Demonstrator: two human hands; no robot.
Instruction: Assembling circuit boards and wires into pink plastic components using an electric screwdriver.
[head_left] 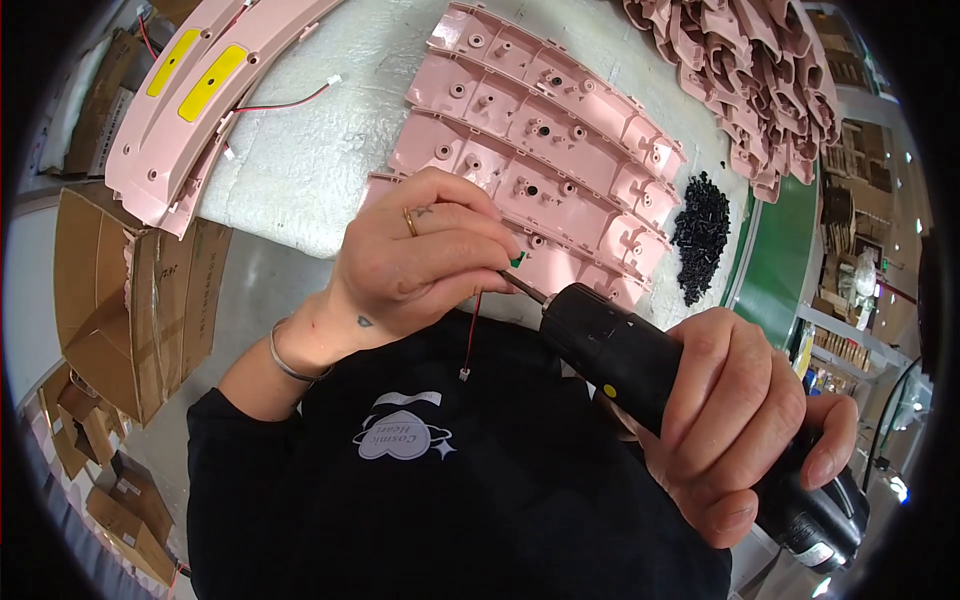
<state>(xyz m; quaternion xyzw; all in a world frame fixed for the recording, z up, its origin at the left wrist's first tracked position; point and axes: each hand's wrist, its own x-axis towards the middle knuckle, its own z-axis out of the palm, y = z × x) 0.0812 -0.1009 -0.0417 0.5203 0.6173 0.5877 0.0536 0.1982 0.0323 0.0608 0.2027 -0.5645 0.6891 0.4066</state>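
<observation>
1. Pinching a small green part (517,259) with red wire (472,330), left hand (420,255) is closed over the nearest pink curved panel (590,272).
2. Right hand (735,420) fully wrapped around black electric screwdriver (640,365), bit tip at green part.
3. Black screws pile (700,235) beside panels.

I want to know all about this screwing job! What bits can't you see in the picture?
Head view only:
- Tip of the black electric screwdriver: hidden behind the left hand.
- Small green piece: mostly covered by that hand's fingers; too small to identify.
- Nearest pink plastic part: partly hidden under the left hand.
- Screwdriver's rear end: covered by the right hand.
- Black screw pile: single screws too small.
</observation>
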